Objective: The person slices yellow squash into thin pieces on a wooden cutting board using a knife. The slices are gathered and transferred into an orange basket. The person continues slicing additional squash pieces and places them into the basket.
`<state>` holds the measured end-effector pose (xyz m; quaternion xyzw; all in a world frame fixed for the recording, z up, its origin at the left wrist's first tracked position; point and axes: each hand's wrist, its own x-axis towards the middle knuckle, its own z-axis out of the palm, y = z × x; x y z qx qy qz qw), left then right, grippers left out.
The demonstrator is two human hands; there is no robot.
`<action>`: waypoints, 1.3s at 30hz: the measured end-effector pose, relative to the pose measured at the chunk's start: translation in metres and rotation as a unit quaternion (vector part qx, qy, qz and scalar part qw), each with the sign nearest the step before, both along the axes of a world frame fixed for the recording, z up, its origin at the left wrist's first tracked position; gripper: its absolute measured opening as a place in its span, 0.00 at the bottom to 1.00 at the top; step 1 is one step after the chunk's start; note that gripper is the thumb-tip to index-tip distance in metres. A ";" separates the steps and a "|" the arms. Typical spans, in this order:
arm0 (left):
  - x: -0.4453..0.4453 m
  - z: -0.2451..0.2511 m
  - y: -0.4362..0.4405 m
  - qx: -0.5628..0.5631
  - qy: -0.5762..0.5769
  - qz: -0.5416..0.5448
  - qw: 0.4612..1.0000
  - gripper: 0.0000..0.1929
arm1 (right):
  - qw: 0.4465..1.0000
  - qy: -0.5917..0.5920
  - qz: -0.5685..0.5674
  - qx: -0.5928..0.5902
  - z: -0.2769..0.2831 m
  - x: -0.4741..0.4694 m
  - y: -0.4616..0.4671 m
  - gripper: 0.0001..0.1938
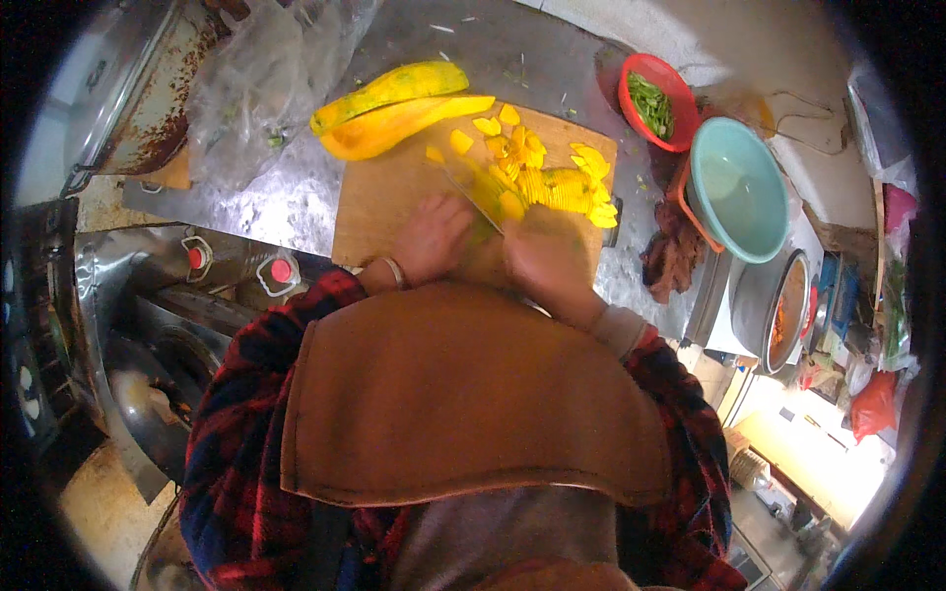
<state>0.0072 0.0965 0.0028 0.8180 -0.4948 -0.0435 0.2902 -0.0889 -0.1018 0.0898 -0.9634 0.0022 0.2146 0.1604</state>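
A wooden cutting board (pixel 377 199) lies before me on a metal counter. My right hand (pixel 550 258) is closed around the handle end of a knife (pixel 477 203), whose blade is blurred and points up and left over the board. Left of it my left hand (pixel 436 229) rests low on the board, fingers blurred; whether it touches anything is unclear. Thin yellow squash slices (pixel 558 188) lie overlapped in a row beyond my right hand, with loose pieces around them. Two long peeled squash pieces (pixel 399 125) lie side by side across the board's upper left edge.
At the right stand a red basket (pixel 628 103) of green vegetable pieces, a turquoise basin (pixel 739 192) and a large metal bowl (pixel 798 310). A brown cloth (pixel 669 255) lies beside the board. Clear plastic bags (pixel 251 96) are at the left, above red-capped jugs (pixel 279 271).
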 end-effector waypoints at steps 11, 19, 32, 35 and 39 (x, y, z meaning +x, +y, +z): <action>0.000 0.000 0.001 0.018 0.016 -0.006 1.000 0.14 | 0.999 -0.022 0.043 -0.008 -0.019 -0.010 -0.006 0.11; -0.005 0.002 0.012 0.064 0.003 0.000 0.998 0.17 | 0.994 0.018 -0.079 0.077 -0.033 0.002 -0.003 0.11; -0.005 -0.003 0.011 0.003 0.010 0.009 1.000 0.13 | 0.998 -0.015 0.038 0.057 -0.016 -0.003 -0.002 0.14; -0.005 -0.002 0.010 -0.017 0.005 0.021 1.000 0.12 | 0.999 0.029 0.023 0.016 -0.008 -0.005 -0.003 0.08; -0.004 0.000 0.009 -0.019 -0.010 0.016 1.000 0.11 | 0.999 -0.016 0.030 0.027 -0.008 -0.004 0.003 0.09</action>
